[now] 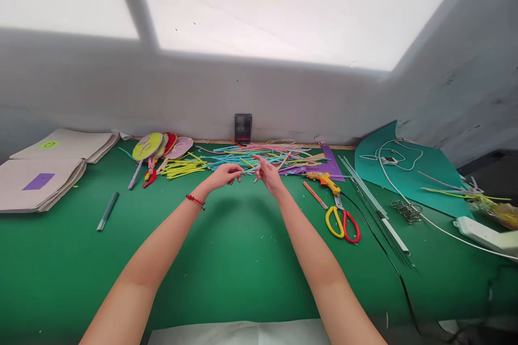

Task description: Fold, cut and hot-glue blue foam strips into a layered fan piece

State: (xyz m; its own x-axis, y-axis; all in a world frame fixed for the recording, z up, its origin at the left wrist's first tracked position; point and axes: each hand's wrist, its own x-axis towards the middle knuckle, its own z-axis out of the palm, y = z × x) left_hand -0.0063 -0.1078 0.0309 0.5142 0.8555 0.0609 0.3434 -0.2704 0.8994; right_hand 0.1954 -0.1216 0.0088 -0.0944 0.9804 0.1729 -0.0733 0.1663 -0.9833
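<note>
My left hand pinches one end of a light blue pipe cleaner between thumb and fingertips. The other end of it runs into my right hand, whose fingers are closed on it, with the index finger pointing up and left. Both hands hover above the green table, just in front of a loose heap of blue, pink and yellow pipe cleaners. To the left of the heap lie cut yellow-green pieces. Part of the blue one is hidden behind my right fingers.
At right lie a yellow glue gun, scissors, an orange-pink stick, thin wires and a teal sheet. Fan-shaped pieces, a dark green stick and stacked paper bags are at left.
</note>
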